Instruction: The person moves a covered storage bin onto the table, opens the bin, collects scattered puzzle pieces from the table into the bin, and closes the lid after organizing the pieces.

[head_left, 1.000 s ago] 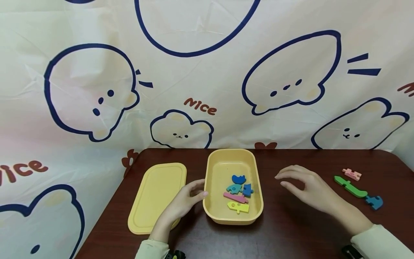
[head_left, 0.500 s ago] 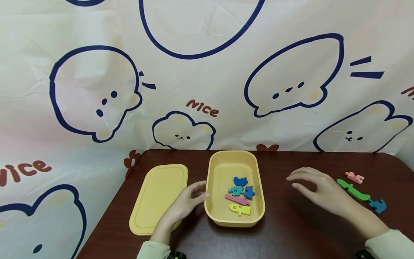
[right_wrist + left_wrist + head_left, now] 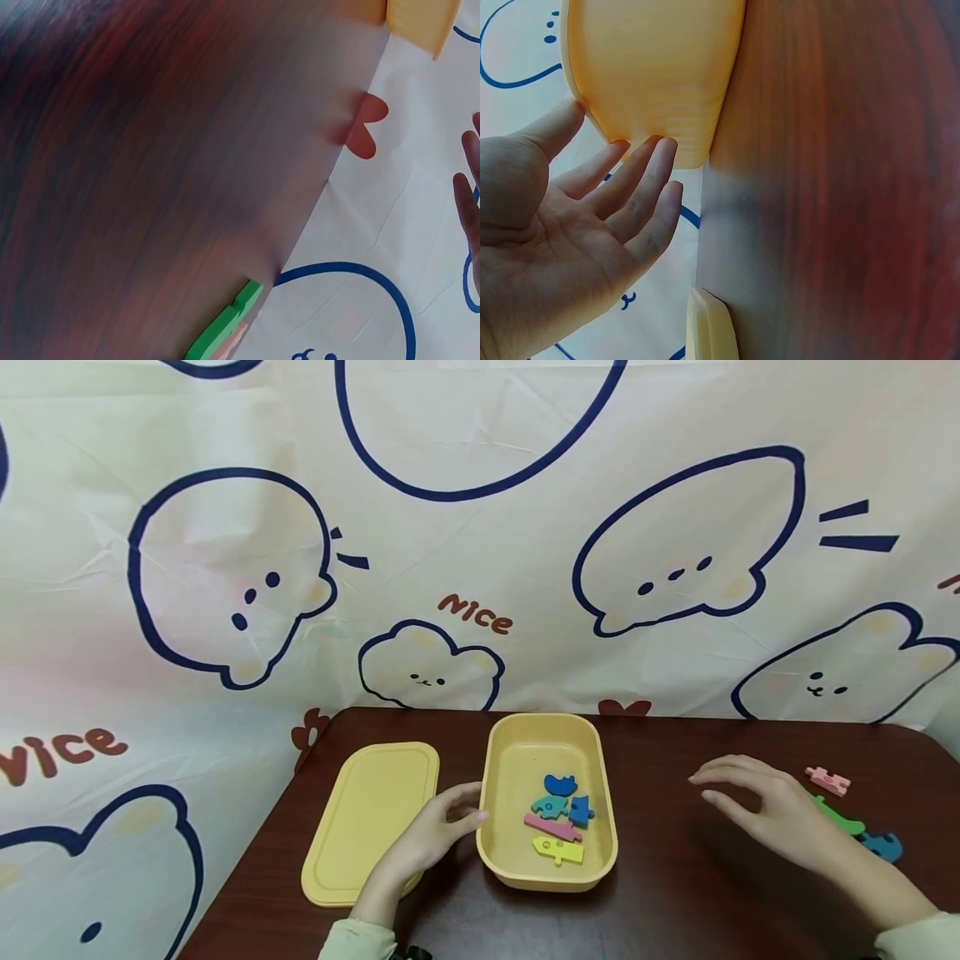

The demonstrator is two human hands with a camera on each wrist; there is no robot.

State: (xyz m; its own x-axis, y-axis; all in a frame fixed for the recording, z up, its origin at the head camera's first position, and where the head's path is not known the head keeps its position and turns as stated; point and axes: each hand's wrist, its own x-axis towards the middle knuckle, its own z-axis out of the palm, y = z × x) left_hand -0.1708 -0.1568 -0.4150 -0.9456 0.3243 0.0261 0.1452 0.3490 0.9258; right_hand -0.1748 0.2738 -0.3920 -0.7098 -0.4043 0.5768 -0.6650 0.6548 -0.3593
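Observation:
In the head view, a yellow box (image 3: pixel 547 733) holds several coloured puzzle pieces: two blue, one teal, one pink (image 3: pixel 553 827) and one yellow (image 3: pixel 558 850). My left hand (image 3: pixel 431 831) is at the box's left side. Its thumb touches the rim and its fingertips rest against the outer wall, as the left wrist view shows on the box (image 3: pixel 652 67). My right hand (image 3: pixel 780 814) hovers over the table right of the box, fingers loosely bent and holding nothing. Beyond it lie a pink piece (image 3: pixel 828 781), a green piece (image 3: pixel 842 817), partly hidden by the hand, and a blue piece (image 3: pixel 883 846).
A flat yellow lid (image 3: pixel 375 814) lies left of the box, partly under my left forearm. The dark wood table (image 3: pixel 660 893) ends at the back against a white cloth (image 3: pixel 540 568) with blue cartoon outlines.
My right hand has moved right, away from the box and toward the loose pieces, now covering part of the green one. My left hand stays at the box. The view has shifted slightly.

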